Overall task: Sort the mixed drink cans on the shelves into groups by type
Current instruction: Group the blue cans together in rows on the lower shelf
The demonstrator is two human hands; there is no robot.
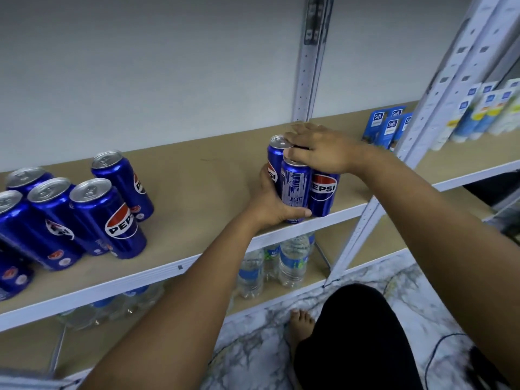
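Three blue Pepsi cans stand bunched together at the front of the tan shelf (202,175), near its right post. My left hand (271,201) wraps around the front can (295,187) from the left and below. My right hand (320,149) lies flat over the tops of the cluster, covering the right can (323,192) and touching the rear can (277,153). At the shelf's left end stands a group of several more Pepsi cans (107,218), all upright.
Blue cartons (385,126) stand at the shelf's back right, with more cartons (484,111) on the neighbouring rack. A white slotted post (363,218) rises just right of the cluster. Water bottles (292,260) fill the shelf below. My bare foot (301,323) rests on the marble floor.
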